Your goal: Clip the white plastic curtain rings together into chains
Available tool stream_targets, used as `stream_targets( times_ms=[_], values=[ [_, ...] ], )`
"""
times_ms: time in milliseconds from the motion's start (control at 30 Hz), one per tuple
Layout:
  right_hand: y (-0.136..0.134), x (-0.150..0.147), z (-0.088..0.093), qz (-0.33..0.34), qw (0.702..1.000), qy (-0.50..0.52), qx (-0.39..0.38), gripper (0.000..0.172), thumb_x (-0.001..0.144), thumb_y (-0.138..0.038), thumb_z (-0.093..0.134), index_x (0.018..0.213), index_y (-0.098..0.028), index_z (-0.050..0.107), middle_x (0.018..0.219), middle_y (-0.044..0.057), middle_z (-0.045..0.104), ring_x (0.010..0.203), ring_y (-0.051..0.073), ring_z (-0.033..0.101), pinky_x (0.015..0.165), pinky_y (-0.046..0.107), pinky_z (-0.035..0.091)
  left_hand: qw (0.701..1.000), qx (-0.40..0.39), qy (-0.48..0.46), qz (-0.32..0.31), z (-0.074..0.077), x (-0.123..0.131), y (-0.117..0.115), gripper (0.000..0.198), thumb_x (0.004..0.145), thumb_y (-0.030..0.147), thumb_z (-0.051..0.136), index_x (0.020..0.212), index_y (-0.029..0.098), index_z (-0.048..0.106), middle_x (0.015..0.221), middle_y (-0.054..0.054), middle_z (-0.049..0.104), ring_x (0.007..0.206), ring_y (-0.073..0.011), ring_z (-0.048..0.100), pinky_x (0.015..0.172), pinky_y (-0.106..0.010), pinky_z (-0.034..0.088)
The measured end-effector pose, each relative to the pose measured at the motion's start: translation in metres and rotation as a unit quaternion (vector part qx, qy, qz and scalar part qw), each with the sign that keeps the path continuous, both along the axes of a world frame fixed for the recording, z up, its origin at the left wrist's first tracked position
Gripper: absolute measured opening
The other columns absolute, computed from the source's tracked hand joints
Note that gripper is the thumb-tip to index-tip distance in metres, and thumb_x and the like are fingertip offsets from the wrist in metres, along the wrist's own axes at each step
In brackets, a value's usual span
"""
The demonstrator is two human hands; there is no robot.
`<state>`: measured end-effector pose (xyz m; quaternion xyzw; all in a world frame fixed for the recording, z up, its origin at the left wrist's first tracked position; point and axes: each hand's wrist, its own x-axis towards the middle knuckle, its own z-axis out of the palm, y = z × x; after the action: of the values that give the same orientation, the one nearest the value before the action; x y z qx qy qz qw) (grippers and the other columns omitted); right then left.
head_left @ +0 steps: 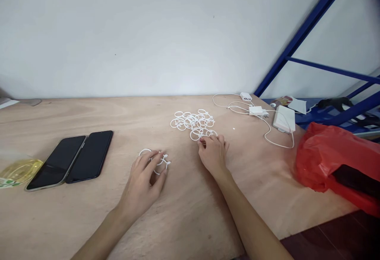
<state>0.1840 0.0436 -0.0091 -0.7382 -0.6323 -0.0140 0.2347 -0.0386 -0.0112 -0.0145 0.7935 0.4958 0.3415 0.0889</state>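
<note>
Pile of white rings (193, 121): on the tabletop (184, 220), overlapping; right hand (212, 152) at its near edge, grip curled, whether clamped on a ring cannot be told. Smaller group of white rings (165, 156): beneath the left hand (145, 179), fingers and thumb apart. Handling, as judged: pinch a single rim, ease it sideways free, left palm light. Obstruction: the rings' own overlap. Surroundings: black phones (90, 155), left; charger (255, 111) with cable (268, 131), right; red bag (320, 153), far right, clear of both hands.
</note>
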Motion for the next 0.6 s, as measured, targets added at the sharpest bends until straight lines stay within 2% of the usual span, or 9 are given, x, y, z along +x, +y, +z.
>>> stream_targets(
  times_ms=[167, 267, 367, 433, 533, 600],
  values=[
    [-0.001, 0.001, 0.006, -0.052, 0.997, -0.005, 0.062, 0.017, 0.084, -0.023, 0.052, 0.086, -0.019, 0.069, 0.099, 0.012, 0.061, 0.097, 0.028, 0.044, 0.078, 0.038, 0.026, 1.0, 0.005, -0.005, 0.0, 0.001, 0.0, 0.0, 0.041, 0.086, 0.025, 0.054, 0.127, 0.025, 0.051, 0.123, -0.01, 0.055, 0.116, -0.0281, 0.049, 0.097, -0.049, 0.042],
    [0.0, 0.004, 0.011, -0.079, 0.994, 0.027, 0.068, 0.023, 0.089, -0.025, 0.045, 0.093, -0.017, 0.066, 0.09, 0.012, 0.064, 0.091, 0.026, 0.05, 0.078, 0.037, 0.027, 1.0, 0.009, -0.013, 0.001, 0.001, 0.001, -0.001, 0.038, 0.085, 0.024, 0.054, 0.124, 0.024, 0.053, 0.12, -0.011, 0.055, 0.115, -0.0279, 0.05, 0.097, -0.048, 0.042],
    [0.001, 0.007, 0.015, -0.1, 0.989, 0.1, 0.046, 0.027, 0.091, -0.028, 0.038, 0.1, -0.016, 0.061, 0.074, 0.008, 0.066, 0.075, 0.023, 0.056, 0.075, 0.035, 0.03, 1.0, 0.012, -0.02, -0.002, 0.002, 0.001, -0.001, 0.036, 0.085, 0.024, 0.054, 0.121, 0.024, 0.055, 0.118, -0.01, 0.057, 0.113, -0.0274, 0.052, 0.095, -0.047, 0.043],
    [0.001, 0.009, 0.016, -0.112, 0.979, 0.166, 0.05, 0.028, 0.09, -0.032, 0.038, 0.1, -0.017, 0.059, 0.073, 0.008, 0.067, 0.069, 0.022, 0.058, 0.071, 0.033, 0.033, 1.0, 0.011, -0.022, -0.004, 0.002, 0.001, -0.001, 0.034, 0.085, 0.024, 0.053, 0.12, 0.024, 0.056, 0.117, -0.01, 0.057, 0.112, -0.0272, 0.052, 0.095, -0.047, 0.044],
    [0.002, 0.011, 0.018, -0.105, 0.952, 0.274, 0.087, 0.025, 0.086, -0.04, 0.045, 0.091, -0.019, 0.058, 0.075, 0.006, 0.068, 0.068, 0.021, 0.06, 0.067, 0.031, 0.038, 1.0, 0.004, -0.022, -0.009, 0.001, 0.001, 0.0, 0.034, 0.086, 0.023, 0.053, 0.119, 0.023, 0.056, 0.116, -0.01, 0.057, 0.112, -0.0267, 0.053, 0.094, -0.047, 0.044],
    [0.002, 0.012, 0.019, -0.095, 0.935, 0.322, 0.114, 0.02, 0.081, -0.04, 0.053, 0.083, -0.02, 0.057, 0.072, 0.004, 0.067, 0.066, 0.02, 0.061, 0.067, 0.031, 0.041, 1.0, 0.001, -0.023, -0.012, 0.001, 0.001, 0.0, 0.034, 0.086, 0.023, 0.054, 0.12, 0.023, 0.056, 0.117, -0.01, 0.057, 0.112, -0.0264, 0.052, 0.095, -0.046, 0.044]
  ],
)
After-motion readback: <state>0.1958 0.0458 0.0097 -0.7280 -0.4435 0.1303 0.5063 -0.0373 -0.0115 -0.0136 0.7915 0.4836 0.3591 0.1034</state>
